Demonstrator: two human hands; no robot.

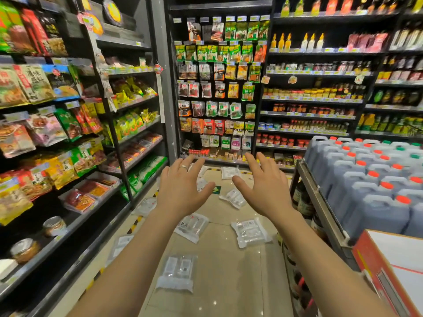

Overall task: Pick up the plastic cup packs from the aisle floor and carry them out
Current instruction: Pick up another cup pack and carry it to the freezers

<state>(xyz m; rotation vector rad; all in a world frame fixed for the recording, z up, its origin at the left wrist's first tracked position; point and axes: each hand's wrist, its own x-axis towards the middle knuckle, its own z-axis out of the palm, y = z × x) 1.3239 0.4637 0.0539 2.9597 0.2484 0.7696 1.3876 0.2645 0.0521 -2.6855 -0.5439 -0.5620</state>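
Note:
Several clear plastic cup packs lie scattered on the beige tiled aisle floor. The nearest pack [177, 272] lies between my forearms. Two more lie beyond it, one at the left [191, 226] and one at the right [250, 232]. Further packs [234, 197] lie toward the end shelf. My left hand [180, 187] and my right hand [263, 186] are stretched out in front of me above the floor, palms down, fingers spread. Neither hand touches or holds a pack.
Snack shelves [75, 138] line the left side of the aisle. A rack of hanging packets [217, 92] closes the far end. At the right stands a metal cart [320, 202] stacked with dark liquid jugs [375, 179], and a red and white box [393, 266] near me.

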